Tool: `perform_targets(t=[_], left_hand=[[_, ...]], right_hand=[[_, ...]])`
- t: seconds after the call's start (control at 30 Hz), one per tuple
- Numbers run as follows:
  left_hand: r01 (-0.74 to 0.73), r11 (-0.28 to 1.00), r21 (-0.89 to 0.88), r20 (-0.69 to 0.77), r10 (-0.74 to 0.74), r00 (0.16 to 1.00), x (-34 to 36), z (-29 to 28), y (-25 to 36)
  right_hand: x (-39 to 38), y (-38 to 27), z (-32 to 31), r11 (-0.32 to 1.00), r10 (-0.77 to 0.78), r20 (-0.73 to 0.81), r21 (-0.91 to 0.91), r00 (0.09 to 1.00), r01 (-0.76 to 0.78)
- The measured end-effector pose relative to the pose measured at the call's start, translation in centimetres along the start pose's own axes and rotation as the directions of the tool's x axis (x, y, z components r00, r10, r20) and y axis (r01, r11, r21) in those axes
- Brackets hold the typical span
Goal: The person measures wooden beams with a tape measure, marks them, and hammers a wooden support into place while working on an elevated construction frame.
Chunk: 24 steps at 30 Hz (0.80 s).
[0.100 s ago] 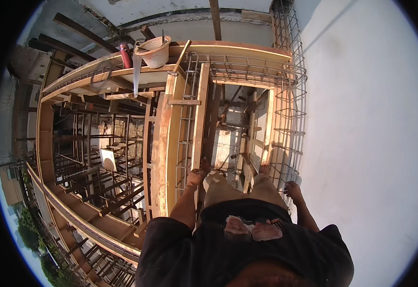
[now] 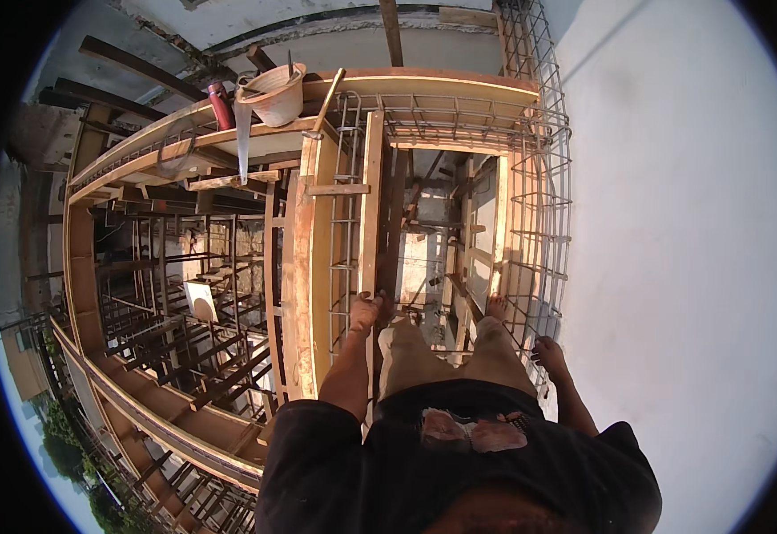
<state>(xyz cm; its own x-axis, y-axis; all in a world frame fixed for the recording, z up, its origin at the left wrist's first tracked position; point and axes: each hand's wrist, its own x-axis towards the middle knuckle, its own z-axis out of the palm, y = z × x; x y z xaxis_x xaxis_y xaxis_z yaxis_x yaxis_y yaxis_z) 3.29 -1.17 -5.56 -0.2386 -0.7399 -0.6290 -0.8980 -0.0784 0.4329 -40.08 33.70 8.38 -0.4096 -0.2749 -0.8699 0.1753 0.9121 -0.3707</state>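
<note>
My left hand [image 2: 366,311] is closed over the edge of a long wooden formwork board [image 2: 370,205], beside my bare left foot [image 2: 386,305]. To the right, my right hand [image 2: 548,354] hangs beside the white wall, close to the steel rebar cage [image 2: 541,240]. Its fingers are loosely bent and apart, and nothing shows in them. My bare right foot [image 2: 496,307] rests on the right-hand formwork. Left of the board, a second rebar cage [image 2: 345,214] lies inside a wooden trough, with a short wooden crosspiece [image 2: 338,190] across its top.
A deep opening [image 2: 419,258] drops between my legs. Another, crossed by props and timbers [image 2: 201,356], lies left. On the far beam stand a bucket [image 2: 277,96] and a red flask [image 2: 221,107], with a handsaw [image 2: 243,142] hanging beside them. The white wall [image 2: 673,267] rises right.
The view has shifted slightly, and the far beam sits a little higher and further left. My left hand has moved slightly forward along the board. My right hand stays near the wall.
</note>
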Motion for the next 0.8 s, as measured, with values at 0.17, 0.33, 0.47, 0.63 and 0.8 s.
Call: perform_targets(t=[0.17, 0.33, 0.47, 0.63, 0.8], left_hand=[[-0.157, 0.96, 0.232, 0.055, 0.148, 0.987, 12.0, -1.4, 0.5], [0.156, 0.985, -0.067, -0.039, -0.159, 0.986, 16.6, -2.9, 9.1], [0.18, 0.98, -0.083, 0.067, -0.175, 0.982, 18.2, -4.7, 5.8], [0.175, 0.983, -0.061, 0.006, -0.175, 0.985, 19.7, -3.0, 4.8], [0.255, 0.954, -0.158, 0.031, -0.253, 0.967, 19.4, -3.0, 5.2]], right_hand=[[-1.4, 0.1, 4.6, 0.996, 0.026, 0.047, 0.081, 0.999, -0.03], [-3.9, 7.5, 4.7, 0.976, 0.182, 0.055, 0.113, 0.982, -0.188], [-5.1, 5.4, 7.9, 0.926, 0.377, 0.043, -0.02, 0.925, -0.376], [-1.2, 2.1, 8.3, 0.978, 0.203, 0.038, -0.044, 0.978, -0.202], [9.2, -14.1, 15.8, 0.923, -0.232, 0.059, -0.302, 0.971, 0.239]])
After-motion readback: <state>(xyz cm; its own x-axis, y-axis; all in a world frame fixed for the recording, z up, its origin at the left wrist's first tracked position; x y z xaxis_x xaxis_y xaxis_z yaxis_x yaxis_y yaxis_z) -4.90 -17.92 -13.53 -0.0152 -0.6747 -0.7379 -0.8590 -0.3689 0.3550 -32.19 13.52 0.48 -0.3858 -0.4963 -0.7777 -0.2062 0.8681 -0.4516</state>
